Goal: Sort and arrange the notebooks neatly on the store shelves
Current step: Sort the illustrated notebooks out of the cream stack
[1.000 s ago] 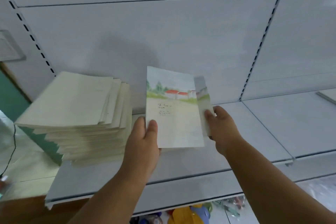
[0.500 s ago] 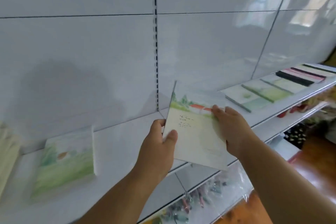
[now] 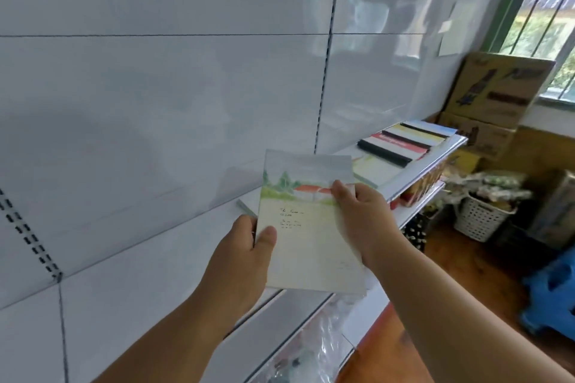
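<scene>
your left hand (image 3: 239, 246) and right hand (image 3: 362, 214) both grip the notebook (image 3: 306, 236); its long axis points toward the shelf (image 3: 161, 258), notebook row (image 3: 401, 141) beyond your right hand.

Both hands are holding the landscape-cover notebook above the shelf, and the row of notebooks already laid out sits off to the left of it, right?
Not quite. In the head view the left hand and right hand do hold the landscape-cover notebook above the shelf, but the row of notebooks lies to its right, not left.
</scene>
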